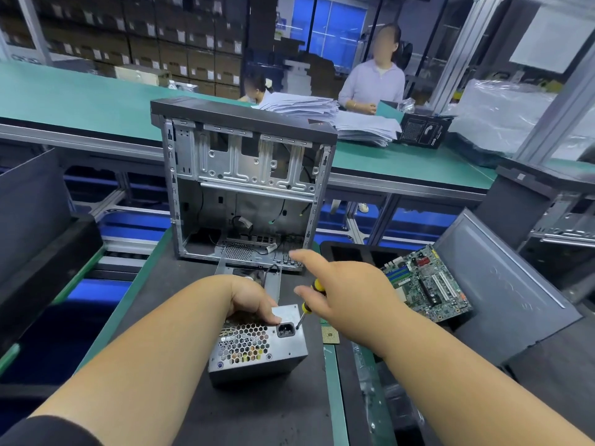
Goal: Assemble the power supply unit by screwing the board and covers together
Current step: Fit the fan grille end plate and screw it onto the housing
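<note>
Dark mat (180,317), unlabelled power supply (257,346)

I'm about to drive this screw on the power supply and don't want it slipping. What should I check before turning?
1. Left hand grips the power supply unit on its top edge: ok.
2. Unit sits flat on the dark mat: ok.
3. Screwdriver tip meets the casing beside the power socket: ok.
4. Tip seated in a screw head: cannot tell, too small.
5. Right hand firm on the handle: not ok, index finger and thumb extended.
6. Loose chip close to the unit's right: not ok, move it.
</note>
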The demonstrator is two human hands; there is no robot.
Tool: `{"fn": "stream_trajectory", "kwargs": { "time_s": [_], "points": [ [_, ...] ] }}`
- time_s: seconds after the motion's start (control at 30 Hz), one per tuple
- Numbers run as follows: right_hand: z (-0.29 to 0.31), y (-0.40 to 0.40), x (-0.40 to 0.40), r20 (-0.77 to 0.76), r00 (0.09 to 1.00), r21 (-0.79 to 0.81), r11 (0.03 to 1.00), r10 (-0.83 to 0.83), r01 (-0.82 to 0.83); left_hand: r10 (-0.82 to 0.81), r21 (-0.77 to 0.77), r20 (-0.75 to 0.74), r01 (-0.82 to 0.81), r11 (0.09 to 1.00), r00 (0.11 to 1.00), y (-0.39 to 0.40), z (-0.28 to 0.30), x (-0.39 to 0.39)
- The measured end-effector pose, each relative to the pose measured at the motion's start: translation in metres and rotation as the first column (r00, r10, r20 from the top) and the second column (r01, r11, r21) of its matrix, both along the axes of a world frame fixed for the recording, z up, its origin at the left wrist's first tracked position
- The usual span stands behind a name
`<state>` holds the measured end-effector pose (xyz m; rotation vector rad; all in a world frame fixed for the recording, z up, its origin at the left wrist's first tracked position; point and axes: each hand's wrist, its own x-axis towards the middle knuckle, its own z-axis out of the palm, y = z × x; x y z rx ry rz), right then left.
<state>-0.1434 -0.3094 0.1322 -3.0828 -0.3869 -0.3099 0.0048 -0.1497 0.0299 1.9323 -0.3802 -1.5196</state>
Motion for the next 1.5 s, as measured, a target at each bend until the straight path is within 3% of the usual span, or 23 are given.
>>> {"fn": "stream_trajectory", "kwargs": {
  "time_s": [0.07,0.23,0.47,0.93,1.27,1.5],
  "points": [
    [-0.001,-0.001,-0.001,0.004,0.999,-0.028,0.999,-0.037,0.037,-0.004,0.001,0.006,0.004,1.0,1.0,0.0,0.0,0.0],
    [0.001,-0.001,0.0,-0.064,0.997,0.14,0.99,0.042,-0.033,-0.008,0.002,0.018,0.008,1.0,1.0,-0.001,-0.002,0.001],
    [0.0,-0.003,0.003,0.0,1.0,0.013,1.0,-0.026,0.026,-0.011,-0.003,-0.005,0.011,1.0,1.0,0.0,-0.001,0.001],
    [0.002,-0.003,0.003,-0.15,0.987,0.144,0.989,0.054,-0.033,-0.008,-0.011,-0.002,0.008,1.0,1.0,-0.001,-0.001,0.004],
    [-0.002,0.006,0.009,-0.13,0.984,0.182,0.973,-0.12,0.142,-0.033,0.013,-0.001,0.033,0.999,0.999,-0.004,-0.003,0.01],
    [-0.006,0.019,0.018,-0.083,0.977,0.116,0.972,-0.197,0.205,-0.02,0.007,-0.015,0.02,1.0,1.0,-0.004,-0.004,0.013]
  ]
}}
